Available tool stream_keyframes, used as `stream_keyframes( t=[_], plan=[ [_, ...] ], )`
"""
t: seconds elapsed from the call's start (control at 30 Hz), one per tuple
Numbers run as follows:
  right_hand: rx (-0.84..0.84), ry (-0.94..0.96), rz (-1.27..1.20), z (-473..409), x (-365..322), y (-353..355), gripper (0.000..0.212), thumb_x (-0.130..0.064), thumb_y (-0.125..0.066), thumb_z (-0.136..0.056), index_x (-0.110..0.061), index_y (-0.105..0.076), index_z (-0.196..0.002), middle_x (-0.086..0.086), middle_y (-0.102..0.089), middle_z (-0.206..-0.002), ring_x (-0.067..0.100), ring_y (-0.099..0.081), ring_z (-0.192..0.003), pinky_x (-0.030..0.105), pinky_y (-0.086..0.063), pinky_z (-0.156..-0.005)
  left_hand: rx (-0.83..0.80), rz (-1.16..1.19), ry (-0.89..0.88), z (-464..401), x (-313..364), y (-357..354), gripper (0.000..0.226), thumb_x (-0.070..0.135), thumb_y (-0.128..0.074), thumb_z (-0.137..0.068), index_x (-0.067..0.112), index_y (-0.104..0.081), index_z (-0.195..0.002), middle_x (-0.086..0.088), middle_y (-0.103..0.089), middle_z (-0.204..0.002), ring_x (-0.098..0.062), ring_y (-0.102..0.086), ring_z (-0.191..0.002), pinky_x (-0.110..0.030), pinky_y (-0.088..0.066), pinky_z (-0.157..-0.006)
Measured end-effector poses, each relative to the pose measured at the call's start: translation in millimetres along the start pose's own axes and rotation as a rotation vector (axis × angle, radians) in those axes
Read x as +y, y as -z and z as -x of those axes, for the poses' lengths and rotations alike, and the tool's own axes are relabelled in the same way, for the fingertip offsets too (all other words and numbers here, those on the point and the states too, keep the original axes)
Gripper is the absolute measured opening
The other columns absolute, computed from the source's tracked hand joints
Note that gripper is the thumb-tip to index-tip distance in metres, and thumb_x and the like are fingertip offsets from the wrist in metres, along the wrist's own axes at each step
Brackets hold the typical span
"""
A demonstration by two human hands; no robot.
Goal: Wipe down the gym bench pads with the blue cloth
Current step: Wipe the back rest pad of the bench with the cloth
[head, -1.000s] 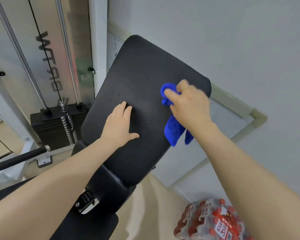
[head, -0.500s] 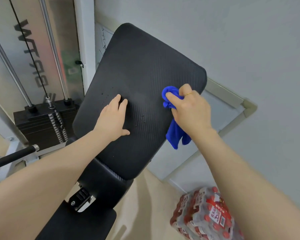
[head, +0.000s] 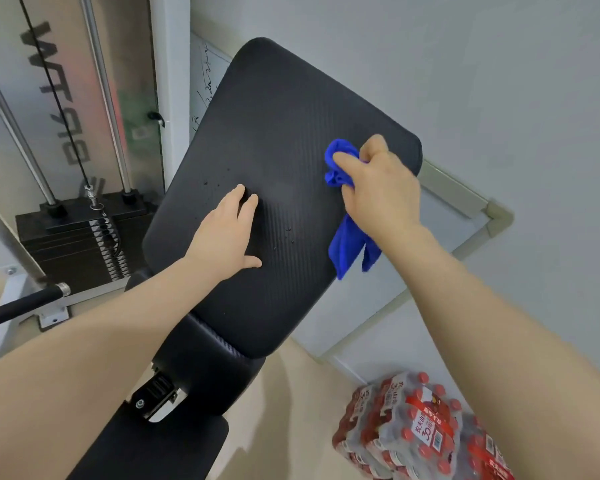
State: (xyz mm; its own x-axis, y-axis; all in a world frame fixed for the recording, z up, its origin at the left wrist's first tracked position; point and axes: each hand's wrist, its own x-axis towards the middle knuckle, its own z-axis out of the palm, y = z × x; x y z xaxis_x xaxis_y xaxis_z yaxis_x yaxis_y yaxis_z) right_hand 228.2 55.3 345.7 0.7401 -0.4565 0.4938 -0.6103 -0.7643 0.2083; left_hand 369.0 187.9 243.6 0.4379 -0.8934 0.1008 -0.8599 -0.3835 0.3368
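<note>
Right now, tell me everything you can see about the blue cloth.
The blue cloth is bright blue, soft and fuzzy-looking, bunched rather than folded. The right hand grips it, with a wad showing above the fingers and two loose ends hanging below the hand. The wad is against the right side of the black back pad, near its upper right corner; the hanging ends dangle past the pad's right edge. The left hand does not touch it.

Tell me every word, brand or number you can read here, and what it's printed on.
Cable machine panel: large dark letters, seen mirrored and sideways, not surely readable.
Bottled water pack: red label with a large "30"; the characters beside it are too small to read.
Whiteboard behind the back pad: handwriting, illegible.
Blue cloth: no text.
</note>
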Motion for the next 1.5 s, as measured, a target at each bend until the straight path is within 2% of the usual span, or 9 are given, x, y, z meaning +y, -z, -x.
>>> stream_keyframes(
  t=[0.23, 0.4, 0.53, 0.73, 0.93, 1.13, 1.3, 1.43, 1.5],
  plan=[
    [-0.026, 0.132, 0.004, 63, -63, -52, 0.029, 0.0, -0.077, -0.047, -0.009, -0.063, -0.07, 0.01, -0.051, -0.065, 0.017, -0.024, -0.045, 0.022, -0.022, -0.042, -0.045, 0.035, -0.123, -2, -29, 7, 0.094, 0.031, -0.072, -0.076, 0.019, -0.011, -0.147, -0.006, -0.004, -0.157, -0.032, -0.044, -0.126, -0.038, -0.038, -0.106],
    [-0.065, 0.348, 0.086, 56, -64, -50, 0.031, -0.006, -0.078, -0.043, -0.012, -0.065, -0.07, 0.013, -0.06, -0.074, 0.022, -0.038, -0.041, 0.025, -0.027, -0.042, -0.103, 0.066, -0.125, -3, -34, 13, 0.082, 0.025, -0.063, -0.084, 0.022, -0.012, -0.147, 0.002, -0.001, -0.158, -0.025, -0.042, -0.128, -0.035, -0.041, -0.1],
    [0.156, 0.118, 0.103, -16, -27, -22, 0.029, 0.001, -0.074, -0.047, -0.01, -0.062, -0.071, 0.019, -0.062, -0.082, 0.019, -0.027, -0.045, 0.022, -0.022, -0.047, 0.007, 0.085, -0.14, -14, -43, 21, 0.075, 0.022, -0.06, -0.086, 0.02, -0.016, -0.147, 0.0, -0.009, -0.157, -0.023, -0.024, -0.14, -0.037, -0.03, -0.112],
    [0.091, 0.034, 0.044, 25, -61, -47, 0.027, -0.012, -0.076, -0.053, -0.013, -0.065, -0.077, 0.012, -0.059, -0.075, 0.017, -0.025, -0.044, 0.021, -0.02, -0.043, 0.089, 0.07, 0.095, -27, -45, 7, 0.111, 0.04, -0.075, -0.071, 0.01, 0.001, -0.147, -0.018, 0.011, -0.156, -0.032, -0.003, -0.145, -0.042, -0.015, -0.119],
    [-0.106, 0.3, 0.075, 42, -71, -52, 0.034, -0.009, -0.081, -0.039, -0.012, -0.061, -0.067, 0.012, -0.058, -0.071, 0.019, -0.025, -0.04, 0.021, -0.02, -0.041, 0.084, -0.021, 0.079, -29, -47, 1, 0.11, 0.048, -0.066, -0.075, 0.009, 0.008, -0.146, -0.019, 0.011, -0.156, -0.03, -0.002, -0.145, -0.042, -0.031, -0.11],
    [0.079, -0.037, 0.007, -38, -42, -21, 0.023, -0.003, -0.069, -0.064, -0.009, -0.063, -0.085, 0.018, -0.057, -0.088, 0.022, -0.034, -0.047, 0.024, -0.026, -0.047, 0.106, 0.013, 0.073, -30, -52, -1, 0.111, 0.05, -0.067, -0.072, 0.013, 0.005, -0.147, -0.015, 0.007, -0.157, -0.027, -0.004, -0.146, -0.041, -0.038, -0.105],
    [0.028, 0.022, -0.028, 5, -85, -55, 0.031, -0.014, -0.079, -0.051, -0.013, -0.064, -0.078, 0.01, -0.055, -0.073, 0.016, -0.026, -0.041, 0.019, -0.022, -0.041, 0.12, 0.067, 0.077, -30, -53, 1, 0.113, 0.045, -0.073, -0.069, 0.014, 0.001, -0.147, -0.014, 0.004, -0.157, -0.028, -0.008, -0.145, -0.044, -0.038, -0.103],
    [-0.265, 0.283, 0.135, 20, -101, -60, 0.033, -0.02, -0.075, -0.064, -0.019, -0.063, -0.094, 0.01, -0.059, -0.099, 0.017, -0.032, -0.051, 0.024, -0.024, -0.045, 0.139, 0.073, 0.064, -29, -53, 0, 0.11, 0.041, -0.074, -0.07, 0.013, -0.001, -0.147, -0.014, 0.003, -0.157, -0.029, -0.009, -0.145, -0.045, -0.039, -0.102],
    [-0.239, 0.261, 0.117, -5, -86, -45, 0.03, -0.013, -0.065, -0.075, -0.017, -0.057, -0.104, 0.012, -0.051, -0.115, 0.021, -0.036, -0.061, 0.027, -0.029, -0.05, 0.125, 0.075, 0.069, -29, -51, 1, 0.111, 0.042, -0.074, -0.07, 0.015, 0.001, -0.147, -0.013, 0.005, -0.157, -0.028, -0.007, -0.145, -0.044, -0.039, -0.102]
  ],
)
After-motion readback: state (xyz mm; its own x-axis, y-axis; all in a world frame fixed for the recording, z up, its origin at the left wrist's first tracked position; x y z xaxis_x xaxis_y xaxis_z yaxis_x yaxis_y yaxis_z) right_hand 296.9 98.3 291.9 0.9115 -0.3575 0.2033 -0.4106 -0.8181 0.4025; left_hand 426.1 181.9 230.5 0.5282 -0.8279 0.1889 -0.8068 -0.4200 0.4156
